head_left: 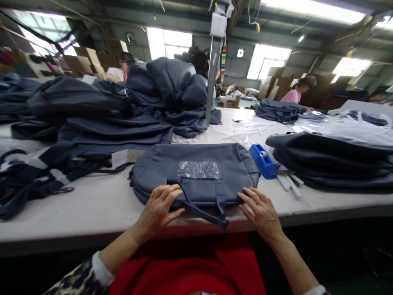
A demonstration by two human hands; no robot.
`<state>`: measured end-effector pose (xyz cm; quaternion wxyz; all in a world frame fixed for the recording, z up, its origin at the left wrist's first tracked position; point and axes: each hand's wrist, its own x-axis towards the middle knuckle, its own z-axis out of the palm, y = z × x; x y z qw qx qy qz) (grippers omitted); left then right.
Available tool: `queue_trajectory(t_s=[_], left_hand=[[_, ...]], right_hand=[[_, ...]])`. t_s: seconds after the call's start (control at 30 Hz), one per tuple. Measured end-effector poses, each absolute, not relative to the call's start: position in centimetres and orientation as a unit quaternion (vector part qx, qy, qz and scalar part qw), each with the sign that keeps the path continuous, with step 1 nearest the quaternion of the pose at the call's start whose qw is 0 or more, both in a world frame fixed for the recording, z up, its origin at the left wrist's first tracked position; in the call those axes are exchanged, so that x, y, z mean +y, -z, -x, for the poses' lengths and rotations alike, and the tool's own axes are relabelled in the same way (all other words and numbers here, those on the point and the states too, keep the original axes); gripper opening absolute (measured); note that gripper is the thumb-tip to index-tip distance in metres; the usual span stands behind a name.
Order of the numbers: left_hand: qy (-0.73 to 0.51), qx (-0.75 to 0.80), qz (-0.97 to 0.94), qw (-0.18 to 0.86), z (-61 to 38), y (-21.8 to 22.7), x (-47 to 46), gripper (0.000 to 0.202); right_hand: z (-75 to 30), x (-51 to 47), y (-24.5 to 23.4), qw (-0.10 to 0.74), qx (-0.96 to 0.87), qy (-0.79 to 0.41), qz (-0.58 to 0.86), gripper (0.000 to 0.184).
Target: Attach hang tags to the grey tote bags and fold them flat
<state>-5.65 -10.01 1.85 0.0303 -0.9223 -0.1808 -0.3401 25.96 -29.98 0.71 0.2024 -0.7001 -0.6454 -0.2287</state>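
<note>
A flat navy blue bag (196, 164) lies on the white table (92, 205) right in front of me, its handle strap (211, 215) hanging toward the near edge. A small clear plastic packet (199, 169) rests on top of it. My left hand (159, 209) lies on the bag's near left edge with fingers spread. My right hand (260, 211) rests open at the bag's near right corner. Neither hand holds anything.
A blue tape dispenser (263, 161) and white strips (288, 182) lie right of the bag. Stacks of navy bags sit at the left (92, 119), right (334, 159) and far back (278, 110). A metal post (211, 78) rises from the table. Other people work behind.
</note>
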Motion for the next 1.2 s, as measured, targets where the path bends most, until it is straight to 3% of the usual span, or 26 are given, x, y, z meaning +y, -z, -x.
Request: queue_trajectory(t_s=[0.07, 0.2, 0.3, 0.4, 0.57, 0.9, 1.1, 1.2], left_hand=[[0.301, -0.205, 0.931, -0.004, 6.4, -1.8, -8.3, 0.053], [0.258, -0.222, 0.932, -0.125, 9.2, -1.7, -5.5, 0.084], [0.259, -0.24, 0.924, -0.147, 10.7, -1.9, -4.9, 0.066], [0.212, -0.248, 0.942, -0.075, 11.2, -2.0, -4.7, 0.049], [0.152, -0.23, 0.961, 0.013, 11.1, -1.4, -3.9, 0.056], [0.143, -0.278, 0.949, 0.041, 10.2, -2.3, -3.3, 0.043], [0.134, -0.272, 0.952, 0.048, 9.4, -4.1, -3.0, 0.058], [0.122, -0.285, 0.948, 0.071, 8.5, -4.8, -2.5, 0.046]], right_hand=[[-26.8, -29.5, 0.4, 0.135, -0.659, 0.234, 0.702, 0.04], [-26.8, -27.8, 0.9, 0.121, -0.657, 0.254, 0.699, 0.039], [-25.8, -26.0, 0.3, 0.118, -0.723, 0.238, 0.637, 0.042], [-24.7, -24.5, -0.1, 0.102, -0.758, 0.228, 0.603, 0.051], [-24.5, -24.0, 0.0, 0.114, -0.761, 0.251, 0.587, 0.051], [-22.6, -21.8, -1.7, 0.081, -0.773, 0.242, 0.581, 0.064], [-22.1, -19.6, -3.4, 0.121, -0.726, 0.209, 0.644, 0.047], [-22.9, -18.8, -4.4, 0.119, -0.706, 0.206, 0.667, 0.042]])
